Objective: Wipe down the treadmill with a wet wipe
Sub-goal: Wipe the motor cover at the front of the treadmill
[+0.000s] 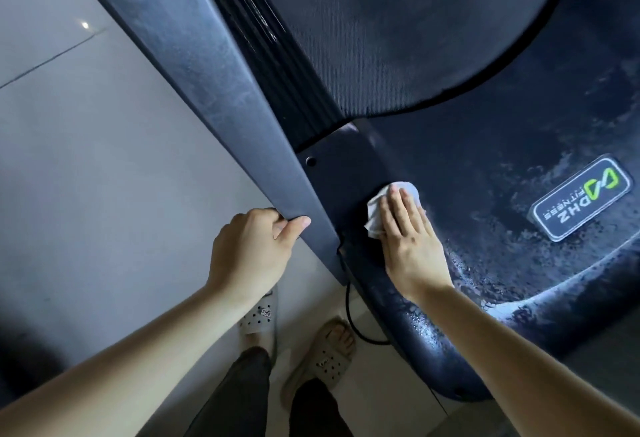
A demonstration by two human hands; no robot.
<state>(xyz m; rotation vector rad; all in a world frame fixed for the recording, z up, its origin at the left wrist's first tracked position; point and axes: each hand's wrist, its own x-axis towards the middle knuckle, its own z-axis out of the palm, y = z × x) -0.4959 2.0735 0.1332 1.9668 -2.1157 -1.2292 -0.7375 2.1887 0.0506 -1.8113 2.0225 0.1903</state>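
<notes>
The dark treadmill (485, 166) fills the upper right, its rear cover dusty and streaked with wet patches. My right hand (408, 239) lies flat, fingers straight, pressing a crumpled white wet wipe (375, 211) onto the cover near its left corner. The wipe shows beyond my fingertips and to the left of my hand. My left hand (252, 249) grips the lower end of the treadmill's grey side rail (214, 66), fingers curled round its edge and thumb on top.
The belt (398, 31) lies above the cover. A DHZ Fitness badge (581, 197) sits at right. A black cable (353, 319) hangs down near my feet in sandals (322, 357). Pale tiled floor (86, 159) spreads left.
</notes>
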